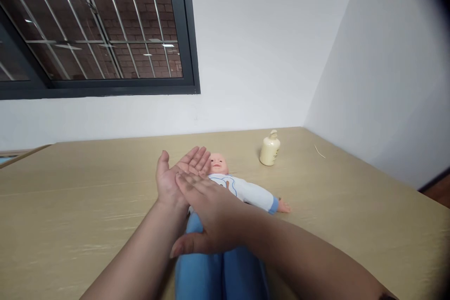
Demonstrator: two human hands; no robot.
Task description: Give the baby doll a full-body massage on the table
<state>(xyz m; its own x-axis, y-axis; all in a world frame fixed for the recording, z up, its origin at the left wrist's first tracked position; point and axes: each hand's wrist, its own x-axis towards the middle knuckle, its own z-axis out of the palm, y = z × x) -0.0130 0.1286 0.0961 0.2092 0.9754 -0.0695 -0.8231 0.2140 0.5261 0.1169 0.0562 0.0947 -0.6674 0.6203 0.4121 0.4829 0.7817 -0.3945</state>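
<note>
A baby doll (pixel 242 190) in a white top and blue trousers lies on its back on the wooden table (pixel 87 197), head toward the wall. My left hand (pixel 172 176) is held palm up above the doll's chest, fingers apart and empty. My right hand (pixel 207 213) lies flat across the left palm, fingers stretched over it, holding nothing. Both hands hover over the doll's body and hide part of its torso. The doll's right-side arm sticks out toward the table's right.
A cream pump bottle (pixel 270 149) stands on the table behind the doll, near the wall corner. A thin pale stick (pixel 319 151) lies further right. A barred window (pixel 91 28) is up left. White walls meet at the table's far right corner.
</note>
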